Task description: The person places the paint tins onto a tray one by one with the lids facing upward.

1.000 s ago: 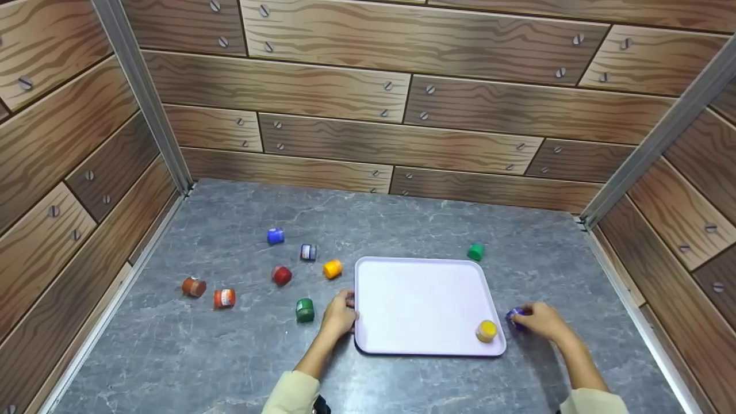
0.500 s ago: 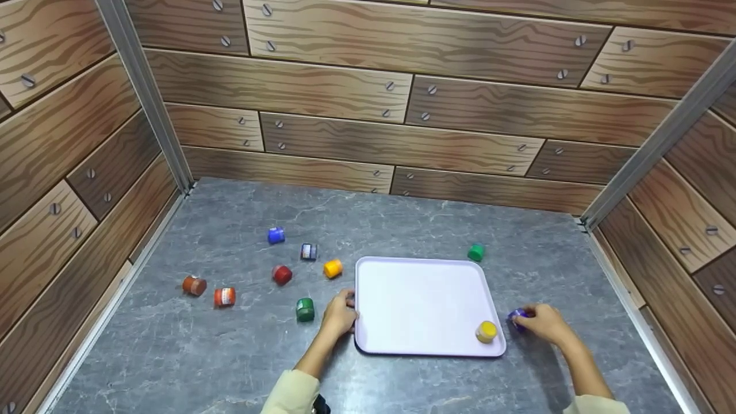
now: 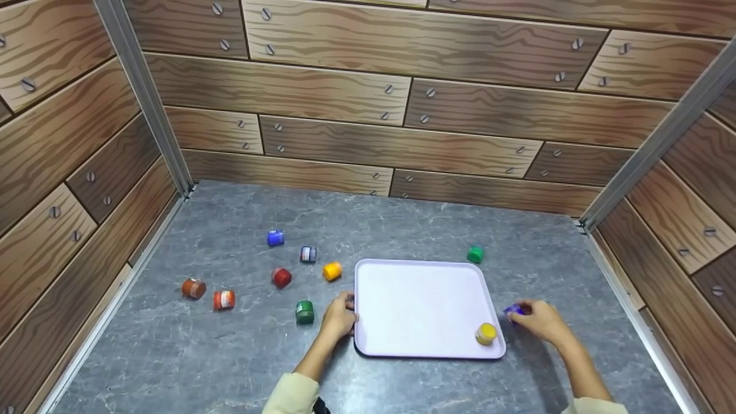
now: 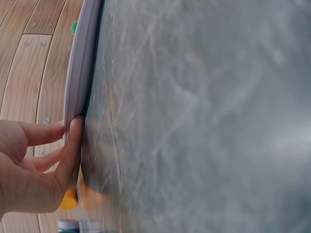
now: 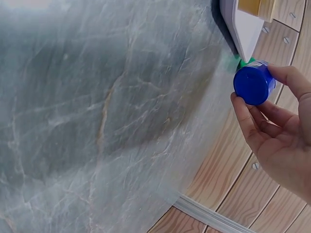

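My left hand pinches the left edge of the lilac tray. In the left wrist view, its thumb lies on one side of the tray rim and a finger on the other. To the right of the tray, my right hand grips a small blue paint jar between thumb and fingers. The jar is tilted, its round blue end facing the right wrist camera. A jar with a yellow lid stands upright in the tray's near right corner.
A green jar lies behind the tray's far right corner. Left of the tray are several scattered jars, among them a dark green one, an orange-yellow one and a red one. Wood-patterned walls enclose the surface.
The blue jar has tipped in my right hand's fingers and shifted slightly left and away from me, nearer the tray. My left hand has stayed on the tray's edge.
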A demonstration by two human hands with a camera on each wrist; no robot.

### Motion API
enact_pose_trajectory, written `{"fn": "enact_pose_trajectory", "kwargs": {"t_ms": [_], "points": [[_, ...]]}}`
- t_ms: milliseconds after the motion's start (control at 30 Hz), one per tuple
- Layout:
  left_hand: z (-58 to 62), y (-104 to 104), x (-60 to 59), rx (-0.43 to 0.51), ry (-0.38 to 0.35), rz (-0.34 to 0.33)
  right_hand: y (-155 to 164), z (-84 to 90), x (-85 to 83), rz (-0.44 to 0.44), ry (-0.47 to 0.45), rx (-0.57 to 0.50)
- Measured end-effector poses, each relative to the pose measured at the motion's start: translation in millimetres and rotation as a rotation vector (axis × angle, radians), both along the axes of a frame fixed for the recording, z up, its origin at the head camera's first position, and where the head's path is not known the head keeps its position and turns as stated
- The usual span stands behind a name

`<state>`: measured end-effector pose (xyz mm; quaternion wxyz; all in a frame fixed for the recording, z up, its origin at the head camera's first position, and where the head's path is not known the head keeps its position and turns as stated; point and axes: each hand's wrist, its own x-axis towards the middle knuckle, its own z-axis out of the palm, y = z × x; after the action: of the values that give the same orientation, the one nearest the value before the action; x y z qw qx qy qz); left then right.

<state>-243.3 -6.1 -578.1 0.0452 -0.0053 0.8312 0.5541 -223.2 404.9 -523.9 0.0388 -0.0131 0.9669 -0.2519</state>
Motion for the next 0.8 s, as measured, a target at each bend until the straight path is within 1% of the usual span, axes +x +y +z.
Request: {"fn": "enact_pose_trajectory", "kwargs": {"t_ms": [200,400,600,800], "points": [[0.8,-0.4,0.8,0.003,0.007,-0.003,-5.9,3.4,-0.8,0.003,0.035,-0.018],[0.9,-0.4,1.6,0.007,-0.004,-0.004,-11.5,5.4,0.5,0.011,0.046,-0.046],[1.5,0.0,1.7,0.009,-0.011,0.003,-16.3,3.9,2.9,0.010,0.065,-0.066],[1.9,-0.2,1.1,0.000,-0.021,0.009,-19.9,1.4,1.8,0.003,0.086,-0.074]]}}
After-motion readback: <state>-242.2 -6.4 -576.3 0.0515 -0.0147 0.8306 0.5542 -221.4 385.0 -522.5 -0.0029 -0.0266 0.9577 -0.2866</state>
